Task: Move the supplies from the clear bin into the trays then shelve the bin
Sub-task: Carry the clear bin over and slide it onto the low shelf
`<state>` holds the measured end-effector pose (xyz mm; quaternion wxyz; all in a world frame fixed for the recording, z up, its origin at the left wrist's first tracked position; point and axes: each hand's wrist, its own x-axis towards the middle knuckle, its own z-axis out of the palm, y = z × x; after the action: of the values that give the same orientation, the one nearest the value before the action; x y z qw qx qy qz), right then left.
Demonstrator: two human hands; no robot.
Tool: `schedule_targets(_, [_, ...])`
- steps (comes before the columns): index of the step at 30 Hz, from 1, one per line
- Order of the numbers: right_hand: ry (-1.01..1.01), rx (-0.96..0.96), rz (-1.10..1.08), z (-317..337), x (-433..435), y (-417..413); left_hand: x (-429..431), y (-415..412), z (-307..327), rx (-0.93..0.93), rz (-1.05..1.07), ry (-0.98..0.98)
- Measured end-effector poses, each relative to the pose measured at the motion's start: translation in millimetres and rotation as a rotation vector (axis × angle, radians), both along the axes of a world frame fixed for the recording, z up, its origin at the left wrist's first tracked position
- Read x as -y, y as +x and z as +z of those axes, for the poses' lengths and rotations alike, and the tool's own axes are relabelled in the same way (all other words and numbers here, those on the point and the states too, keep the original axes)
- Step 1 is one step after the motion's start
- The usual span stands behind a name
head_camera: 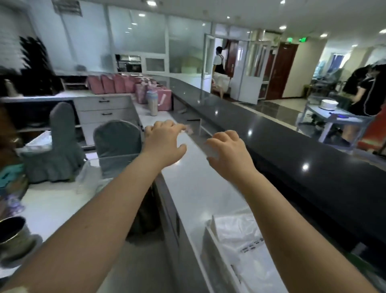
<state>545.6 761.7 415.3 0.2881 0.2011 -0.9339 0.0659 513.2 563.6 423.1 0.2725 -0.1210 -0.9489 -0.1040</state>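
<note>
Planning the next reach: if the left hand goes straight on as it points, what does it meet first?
Probably the small pink item on the white counter, just beyond the left hand; it is blurred, so depth is unclear.

Saw office reception: dark glossy counter (271, 133) running above white desk (198, 188), two grey-covered chairs (117, 142), white drawer cabinet (104, 108) behind. Noted frosted glass partition (135, 37), red-brown door (282, 71), green exit sign (302, 39), recessed ceiling lights (151, 3), polished floor (277, 106).

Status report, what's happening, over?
Left hand, right hand open, empty, over counter. Plastic bags in tray, lower right. Clear bin not plainly visible.
</note>
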Motion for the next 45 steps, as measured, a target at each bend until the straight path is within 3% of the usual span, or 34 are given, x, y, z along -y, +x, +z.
schedule_targets(8, [0.014,-0.028,0.216,18.4,194.2,-72.5,198.7,-29.7,15.7,-0.066,0.246,-0.002])
schedule_targets(19, [-0.038,0.032,0.331,9.8,448.2,-185.5,436.9,-115.6,2.0,-0.011,0.321,-0.023])
schedule_targets(29, [0.065,0.228,0.277,-69.1,559.0,-306.7,536.0,-232.5,-94.5,0.144,0.314,-0.027])
schedule_targets(45, [0.113,0.499,0.294,-204.9,687.7,-597.8,660.7,-503.8,-212.8,0.447,0.384,-0.023])
